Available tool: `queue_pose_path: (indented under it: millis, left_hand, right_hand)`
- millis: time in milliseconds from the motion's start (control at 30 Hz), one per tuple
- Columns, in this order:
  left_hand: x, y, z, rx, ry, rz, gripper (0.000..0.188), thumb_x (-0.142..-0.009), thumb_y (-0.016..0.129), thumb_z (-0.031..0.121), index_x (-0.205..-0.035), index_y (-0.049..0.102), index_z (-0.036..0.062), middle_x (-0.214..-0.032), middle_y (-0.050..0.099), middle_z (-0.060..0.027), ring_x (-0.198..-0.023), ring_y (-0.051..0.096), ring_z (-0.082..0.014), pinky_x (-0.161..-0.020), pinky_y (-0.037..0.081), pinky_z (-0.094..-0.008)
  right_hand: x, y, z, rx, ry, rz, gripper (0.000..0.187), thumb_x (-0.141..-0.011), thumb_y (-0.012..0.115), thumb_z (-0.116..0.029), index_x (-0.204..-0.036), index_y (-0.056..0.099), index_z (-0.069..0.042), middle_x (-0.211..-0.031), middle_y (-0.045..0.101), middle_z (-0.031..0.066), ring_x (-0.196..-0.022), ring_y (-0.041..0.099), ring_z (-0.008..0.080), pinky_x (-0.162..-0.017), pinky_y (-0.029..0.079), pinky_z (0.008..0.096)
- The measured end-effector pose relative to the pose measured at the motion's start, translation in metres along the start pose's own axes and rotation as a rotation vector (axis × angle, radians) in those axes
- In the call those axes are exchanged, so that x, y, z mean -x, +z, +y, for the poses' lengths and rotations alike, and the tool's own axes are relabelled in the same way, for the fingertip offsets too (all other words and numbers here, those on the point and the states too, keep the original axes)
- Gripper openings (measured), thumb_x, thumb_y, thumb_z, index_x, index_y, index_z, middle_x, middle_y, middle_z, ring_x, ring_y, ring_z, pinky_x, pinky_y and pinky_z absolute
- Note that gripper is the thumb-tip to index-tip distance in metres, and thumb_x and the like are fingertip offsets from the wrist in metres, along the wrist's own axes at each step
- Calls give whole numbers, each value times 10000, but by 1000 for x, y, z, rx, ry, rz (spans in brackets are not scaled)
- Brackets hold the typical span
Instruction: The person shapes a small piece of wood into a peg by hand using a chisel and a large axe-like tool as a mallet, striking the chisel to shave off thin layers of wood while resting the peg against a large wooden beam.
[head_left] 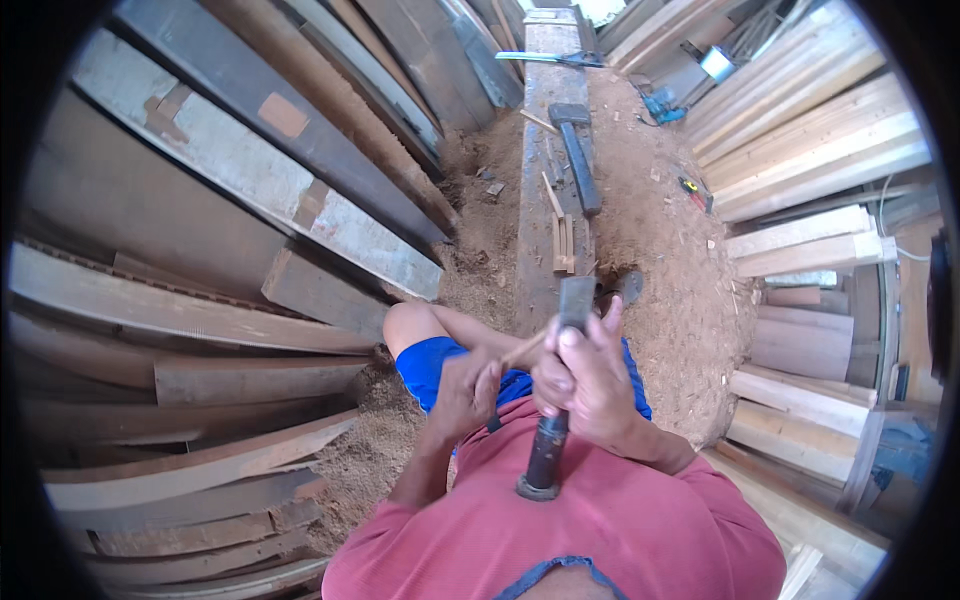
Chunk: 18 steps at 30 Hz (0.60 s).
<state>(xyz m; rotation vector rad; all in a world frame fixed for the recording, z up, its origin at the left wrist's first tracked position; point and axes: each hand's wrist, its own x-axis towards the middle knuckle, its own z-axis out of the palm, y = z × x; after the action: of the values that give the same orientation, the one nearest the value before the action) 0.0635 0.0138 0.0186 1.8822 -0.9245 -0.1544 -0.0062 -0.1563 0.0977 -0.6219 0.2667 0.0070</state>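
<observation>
My right hand (592,388) is wrapped round a wide chisel (576,296). Its blade points away from me, and its dark handle ends against my shirt. Between the fingers of my left hand (468,388) is a thin wooden stick (526,348), whose far end reaches the chisel by my right hand; whether it touches the blade I cannot tell. Ahead of both hands runs a narrow wooden bench (535,215). On it lie a mallet (580,160) with a dark head and several small wooden strips (563,243).
A hand saw (550,58) lies across the bench's far end. Boards (290,220) lean in rows at the left, and pale timber (800,130) is stacked at the right. Sawdust covers the floor (660,240), where a blue power tool (662,104) and a small red-and-yellow tool (694,194) lie.
</observation>
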Motion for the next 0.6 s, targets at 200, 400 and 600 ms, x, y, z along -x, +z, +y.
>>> queue_pose_path:
  millis: [200,400,600]
  left_hand:
    - [-5,15,-16,220,-484,87,217,-990,442,132,-855,544,-3,-674,534,-87,-572,517,-191,-544,418,-337]
    - [-51,8,-19,253,-142,213,188,-1006,426,141,-999,582,37,-722,564,-90,-624,556,-199,-588,450,-336]
    - [-44,-3,0,-133,64,195,179,-975,463,118,-1031,603,21,-767,600,-156,-666,612,-324,-591,468,-389]
  right_hand:
    - [-20,-15,14,-74,114,111,132,-1014,427,-211,-1008,462,-84,-660,423,-25,-473,387,55,-437,407,253]
    - [-27,1,31,-56,252,-61,121,-1007,424,-221,-1030,476,-114,-670,431,-36,-468,373,41,-437,396,232]
    - [-13,6,27,58,217,-48,143,-1011,427,-234,-1009,468,-97,-642,410,-40,-443,357,38,-440,406,240]
